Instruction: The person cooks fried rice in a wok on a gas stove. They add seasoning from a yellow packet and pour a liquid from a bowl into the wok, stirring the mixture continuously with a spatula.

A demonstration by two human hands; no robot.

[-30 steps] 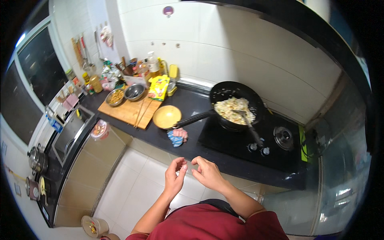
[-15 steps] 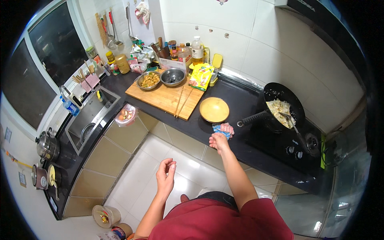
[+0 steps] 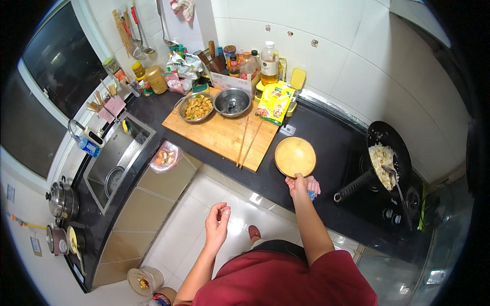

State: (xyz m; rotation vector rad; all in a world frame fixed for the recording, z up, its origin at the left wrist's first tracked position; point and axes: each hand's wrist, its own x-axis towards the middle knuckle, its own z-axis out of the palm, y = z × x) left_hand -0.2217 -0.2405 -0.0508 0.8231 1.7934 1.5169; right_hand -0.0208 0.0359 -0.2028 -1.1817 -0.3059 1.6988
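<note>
A round yellow bowl [image 3: 295,157] rests on the dark counter, right of the wooden cutting board. At its near rim my right hand [image 3: 297,184] has its fingers closed, thumb up by the edge. Beside that hand, partly covered by it, lies a pink and blue cloth [image 3: 312,187]. My left hand [image 3: 217,224] hovers over the floor in front of the counter, loosely curled with nothing in it. To the right, a black wok [image 3: 403,148] holds pale cooked food [image 3: 380,162] and a metal spatula [image 3: 399,186].
The cutting board [image 3: 214,135] carries chopsticks [image 3: 250,143], a bowl of brownish food pieces [image 3: 198,107] and a metal bowl [image 3: 232,102]. A yellow packet [image 3: 275,103] and an oil bottle [image 3: 269,64] stand behind. The wok handle [image 3: 354,186] points toward me. A sink [image 3: 97,178] is left.
My right hand has moved forward from beside the cloth to the bowl's near rim. The view has shifted, with the counter things now lower and farther right. My left hand stays similarly curled.
</note>
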